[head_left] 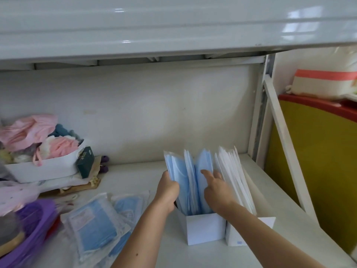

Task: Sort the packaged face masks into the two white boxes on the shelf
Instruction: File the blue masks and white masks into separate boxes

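Observation:
Two white boxes stand side by side on the shelf. The left box (202, 229) holds upright blue packaged masks (180, 176); the right box (234, 237) holds upright white packaged masks (233, 171). My left hand (167, 192) grips the left end of the blue stack. My right hand (216, 187) reaches into the blue stack with fingers extended, parting the packs. Several loose blue packaged masks (96, 223) lie flat on the shelf to the left of the boxes.
A white tub (44, 170) of pink and pale items sits at the back left with a dark green box (85, 161) beside it. A purple basket (32, 225) is at the front left. The shelf's upright post (258, 113) stands right of the boxes.

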The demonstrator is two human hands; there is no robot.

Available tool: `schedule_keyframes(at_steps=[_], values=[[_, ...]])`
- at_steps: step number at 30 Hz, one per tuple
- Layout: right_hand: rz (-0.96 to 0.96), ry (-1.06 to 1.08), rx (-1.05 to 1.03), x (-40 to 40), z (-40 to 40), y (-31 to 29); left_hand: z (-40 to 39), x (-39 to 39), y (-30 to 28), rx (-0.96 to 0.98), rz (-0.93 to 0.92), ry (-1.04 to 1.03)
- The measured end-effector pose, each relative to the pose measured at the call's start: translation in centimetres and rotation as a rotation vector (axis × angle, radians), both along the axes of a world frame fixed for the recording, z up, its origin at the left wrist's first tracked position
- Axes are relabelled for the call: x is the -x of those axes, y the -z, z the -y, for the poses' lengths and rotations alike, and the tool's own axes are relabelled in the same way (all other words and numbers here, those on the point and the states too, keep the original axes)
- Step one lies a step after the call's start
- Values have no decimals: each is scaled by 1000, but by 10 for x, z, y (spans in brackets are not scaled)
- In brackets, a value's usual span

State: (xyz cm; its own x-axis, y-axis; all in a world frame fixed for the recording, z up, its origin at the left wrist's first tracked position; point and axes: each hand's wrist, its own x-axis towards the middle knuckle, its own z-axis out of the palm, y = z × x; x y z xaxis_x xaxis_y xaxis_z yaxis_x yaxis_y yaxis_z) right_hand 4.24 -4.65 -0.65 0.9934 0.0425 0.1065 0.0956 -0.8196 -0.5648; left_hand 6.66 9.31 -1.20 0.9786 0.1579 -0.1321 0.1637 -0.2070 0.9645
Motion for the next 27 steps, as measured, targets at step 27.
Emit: schedule_keyframes(at_steps=[27], values=[[-51,9,82,-8,3,2,12,6,3,-530,107,78]])
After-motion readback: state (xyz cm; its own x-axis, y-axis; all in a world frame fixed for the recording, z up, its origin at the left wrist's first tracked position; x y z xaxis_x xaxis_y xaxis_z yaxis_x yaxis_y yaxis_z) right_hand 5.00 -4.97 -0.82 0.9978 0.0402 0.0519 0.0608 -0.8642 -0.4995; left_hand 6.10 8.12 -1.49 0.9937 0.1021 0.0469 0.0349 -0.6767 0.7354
